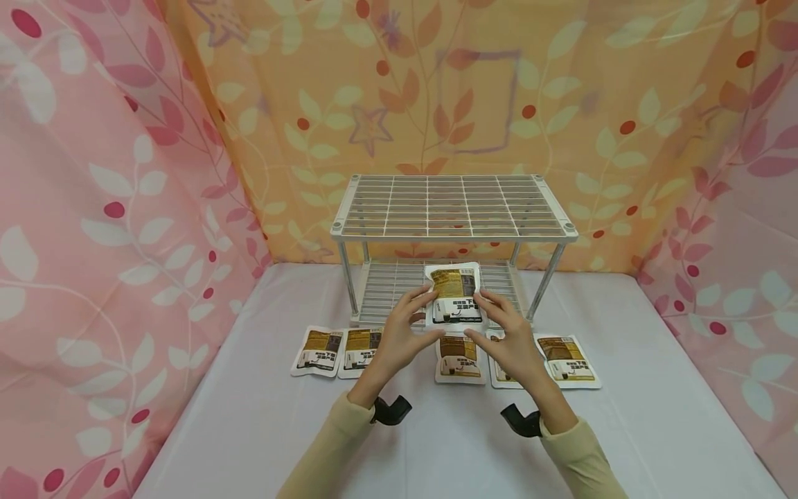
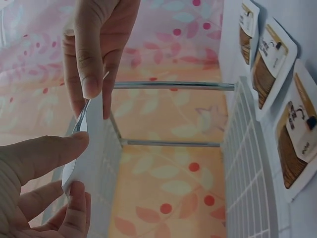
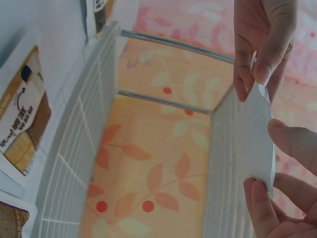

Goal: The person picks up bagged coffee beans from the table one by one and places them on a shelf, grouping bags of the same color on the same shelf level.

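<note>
Both hands hold a flat pouch [image 1: 456, 298], white-edged with gold and brown print, raised in front of a white wire rack [image 1: 455, 208]. My left hand [image 1: 399, 336] pinches its left edge between thumb and fingers. On the opposite edge, my right hand [image 1: 514, 339] pinches it likewise. In the left wrist view the pouch [image 2: 95, 144] appears nearly edge-on; its plain pale side [image 3: 255, 139] shows in the right wrist view. Below the hands, several similar pouches lie in a row on the table, among them a middle pouch [image 1: 460, 359], partly covered at its top.
The two-tier rack stands at the back of the white-covered table [image 1: 249, 430]. At the left lies an end pouch [image 1: 318, 351], at the right another end pouch [image 1: 566, 360]. Patterned cloth [image 1: 299, 132] hangs behind and at both sides.
</note>
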Motion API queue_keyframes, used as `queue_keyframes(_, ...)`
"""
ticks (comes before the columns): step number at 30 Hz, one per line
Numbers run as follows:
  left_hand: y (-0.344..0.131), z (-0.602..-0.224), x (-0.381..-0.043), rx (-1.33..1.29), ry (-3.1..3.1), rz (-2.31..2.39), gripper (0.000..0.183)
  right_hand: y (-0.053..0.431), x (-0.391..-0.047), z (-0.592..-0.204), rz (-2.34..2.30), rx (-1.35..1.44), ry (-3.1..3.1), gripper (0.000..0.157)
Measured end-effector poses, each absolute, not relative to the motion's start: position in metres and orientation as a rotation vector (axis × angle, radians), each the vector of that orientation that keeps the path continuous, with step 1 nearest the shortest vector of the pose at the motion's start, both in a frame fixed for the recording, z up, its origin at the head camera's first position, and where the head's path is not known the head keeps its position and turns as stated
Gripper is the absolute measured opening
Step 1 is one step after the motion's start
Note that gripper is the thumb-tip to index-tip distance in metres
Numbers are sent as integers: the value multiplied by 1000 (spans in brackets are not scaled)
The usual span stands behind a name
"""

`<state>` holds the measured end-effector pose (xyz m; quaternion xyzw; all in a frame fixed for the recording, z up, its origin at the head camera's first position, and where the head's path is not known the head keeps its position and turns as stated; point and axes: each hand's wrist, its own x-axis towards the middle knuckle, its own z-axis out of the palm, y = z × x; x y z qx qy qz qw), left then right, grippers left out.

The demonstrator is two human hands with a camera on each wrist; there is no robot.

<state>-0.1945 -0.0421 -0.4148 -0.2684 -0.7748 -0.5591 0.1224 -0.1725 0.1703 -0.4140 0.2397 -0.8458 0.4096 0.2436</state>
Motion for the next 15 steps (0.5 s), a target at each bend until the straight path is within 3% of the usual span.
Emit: queue_keyframes(15, -29, -389, -196, -835, -2254, -1541, 62, 182, -170, -387, 1188, 653, -2220, 64)
